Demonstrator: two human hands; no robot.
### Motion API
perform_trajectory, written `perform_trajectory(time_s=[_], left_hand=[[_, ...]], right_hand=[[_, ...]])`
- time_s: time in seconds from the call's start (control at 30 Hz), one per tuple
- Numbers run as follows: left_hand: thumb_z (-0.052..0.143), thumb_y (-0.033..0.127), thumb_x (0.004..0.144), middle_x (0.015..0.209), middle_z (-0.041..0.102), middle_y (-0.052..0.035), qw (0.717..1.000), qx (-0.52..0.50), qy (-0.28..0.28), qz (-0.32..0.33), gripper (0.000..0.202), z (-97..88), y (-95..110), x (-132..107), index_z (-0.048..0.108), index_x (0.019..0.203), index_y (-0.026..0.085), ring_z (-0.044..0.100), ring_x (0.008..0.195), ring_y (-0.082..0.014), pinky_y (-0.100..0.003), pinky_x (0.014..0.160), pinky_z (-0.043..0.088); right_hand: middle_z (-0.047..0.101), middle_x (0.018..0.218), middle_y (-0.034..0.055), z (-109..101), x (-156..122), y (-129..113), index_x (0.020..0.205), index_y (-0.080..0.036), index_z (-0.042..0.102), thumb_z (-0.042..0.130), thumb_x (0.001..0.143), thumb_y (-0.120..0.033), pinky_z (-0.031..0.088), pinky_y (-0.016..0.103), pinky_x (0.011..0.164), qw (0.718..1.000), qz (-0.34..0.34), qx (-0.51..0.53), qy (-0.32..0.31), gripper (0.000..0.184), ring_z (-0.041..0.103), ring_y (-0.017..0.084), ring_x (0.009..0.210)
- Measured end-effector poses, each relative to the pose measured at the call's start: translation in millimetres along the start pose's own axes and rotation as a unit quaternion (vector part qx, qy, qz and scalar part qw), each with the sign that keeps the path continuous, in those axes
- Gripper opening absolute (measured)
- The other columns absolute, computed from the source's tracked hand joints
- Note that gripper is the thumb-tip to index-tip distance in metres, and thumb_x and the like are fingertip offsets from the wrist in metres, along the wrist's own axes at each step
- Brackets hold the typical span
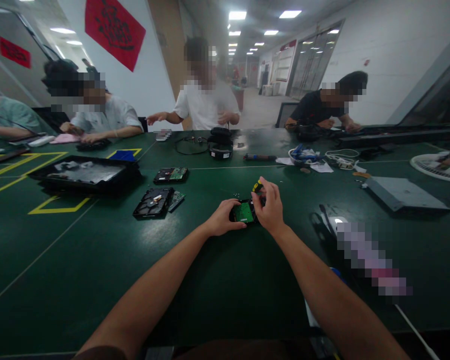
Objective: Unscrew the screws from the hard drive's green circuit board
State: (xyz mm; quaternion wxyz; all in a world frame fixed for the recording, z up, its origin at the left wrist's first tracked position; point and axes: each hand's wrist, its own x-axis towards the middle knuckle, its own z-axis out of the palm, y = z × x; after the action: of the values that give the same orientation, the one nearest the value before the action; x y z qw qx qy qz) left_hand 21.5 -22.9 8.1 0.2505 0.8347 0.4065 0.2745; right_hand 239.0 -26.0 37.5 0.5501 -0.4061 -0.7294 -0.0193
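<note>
A hard drive [243, 213] with a green circuit board facing up lies on the dark green table in front of me. My left hand [225, 218] is closed around its left side, thumb along the near edge and fingers at the far edge. Over the drive's right end, my right hand [269, 204] grips a screwdriver [257, 187] by its yellow and black handle. The fingers hide the screwdriver's tip, so I cannot tell whether it touches a screw. Several tiny screws [236, 195] lie just beyond the drive.
Left of the drive lie a second hard drive [153, 202], a loose circuit board [176, 201] and another drive [170, 175]. A black tray [86, 172] stands farther left. At right are a grey metal box [407, 193] and a blurred-out device with a cable. Several people sit across the table.
</note>
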Motion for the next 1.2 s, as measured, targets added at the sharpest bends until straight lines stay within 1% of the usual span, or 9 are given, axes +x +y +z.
perform_trajectory(time_s=[0.13,0.37,0.5,0.67,0.83,0.9,1.03,1.2], left_hand=[[0.083,0.058,0.069,0.145,0.051,-0.0144,1.000,-0.002,0.004,0.003,0.081,0.7,-1.2,-0.1,0.053,0.136,0.022,0.047,0.136,-0.0344,-0.053,0.116,0.039],[0.083,0.057,0.069,0.146,0.050,-0.0144,1.000,-0.007,-0.004,-0.002,0.082,-1.5,1.7,-0.4,0.053,0.136,0.022,0.046,0.137,-0.0353,-0.054,0.116,0.038],[0.083,0.055,0.069,0.146,0.050,-0.0141,1.000,-0.011,-0.002,-0.003,0.081,-2.5,3.9,-0.9,0.053,0.136,0.022,0.046,0.136,-0.0355,-0.054,0.115,0.039],[0.084,0.054,0.069,0.146,0.050,-0.0137,1.000,-0.012,-0.004,-0.006,0.080,-2.7,4.4,-1.1,0.053,0.136,0.023,0.045,0.137,-0.0359,-0.056,0.116,0.038],[0.084,0.055,0.068,0.146,0.050,-0.0137,1.000,-0.012,0.001,-0.008,0.081,-0.9,1.4,-0.5,0.054,0.136,0.023,0.046,0.137,-0.0357,-0.055,0.116,0.038],[0.085,0.055,0.067,0.146,0.051,-0.0137,1.000,-0.012,0.003,-0.005,0.081,-0.1,0.2,-0.2,0.054,0.135,0.023,0.046,0.137,-0.0356,-0.055,0.116,0.038],[0.084,0.057,0.068,0.145,0.051,-0.0144,1.000,-0.006,0.002,-0.001,0.082,-0.1,0.3,-0.1,0.054,0.136,0.022,0.046,0.137,-0.0352,-0.054,0.116,0.038],[0.083,0.057,0.069,0.145,0.051,-0.0142,1.000,-0.004,-0.004,-0.006,0.082,-1.7,2.6,-0.7,0.053,0.137,0.023,0.046,0.137,-0.0351,-0.054,0.116,0.038]], right_hand=[[0.052,0.137,0.0146,0.0,0.2,-0.2,0.157,-0.027,0.032,0.051,0.100,-0.024,0.059,0.046,0.094,1.000,-0.004,-0.003,-0.005,0.060,0.064,0.025,0.107],[0.054,0.132,0.0133,0.2,0.8,-0.5,0.153,-0.028,0.036,0.057,0.098,-0.029,0.061,0.044,0.085,1.000,-0.001,-0.008,0.008,0.059,0.064,0.024,0.102],[0.053,0.136,0.0147,-0.2,0.8,-0.7,0.154,-0.027,0.034,0.052,0.100,-0.026,0.060,0.046,0.090,1.000,-0.002,0.000,0.004,0.058,0.064,0.025,0.106],[0.054,0.133,0.0141,-2.7,2.1,-2.7,0.152,-0.028,0.037,0.055,0.099,-0.030,0.061,0.047,0.088,1.000,0.004,-0.006,-0.002,0.056,0.061,0.028,0.113],[0.052,0.139,0.0157,-2.8,2.7,-3.0,0.156,-0.026,0.031,0.048,0.100,-0.026,0.057,0.051,0.097,1.000,-0.004,-0.001,-0.013,0.058,0.057,0.029,0.123],[0.052,0.137,0.0158,-2.4,2.3,-2.5,0.156,-0.026,0.032,0.048,0.100,-0.025,0.057,0.051,0.097,1.000,-0.001,-0.005,-0.015,0.058,0.059,0.029,0.120],[0.053,0.134,0.0154,-2.2,1.8,-1.8,0.154,-0.026,0.035,0.052,0.099,-0.026,0.059,0.048,0.094,1.000,-0.002,-0.003,-0.007,0.058,0.059,0.028,0.118],[0.051,0.139,0.0161,-1.8,2.1,-1.4,0.155,-0.026,0.033,0.048,0.100,-0.026,0.058,0.049,0.096,1.000,-0.007,-0.005,-0.010,0.057,0.060,0.029,0.119]])
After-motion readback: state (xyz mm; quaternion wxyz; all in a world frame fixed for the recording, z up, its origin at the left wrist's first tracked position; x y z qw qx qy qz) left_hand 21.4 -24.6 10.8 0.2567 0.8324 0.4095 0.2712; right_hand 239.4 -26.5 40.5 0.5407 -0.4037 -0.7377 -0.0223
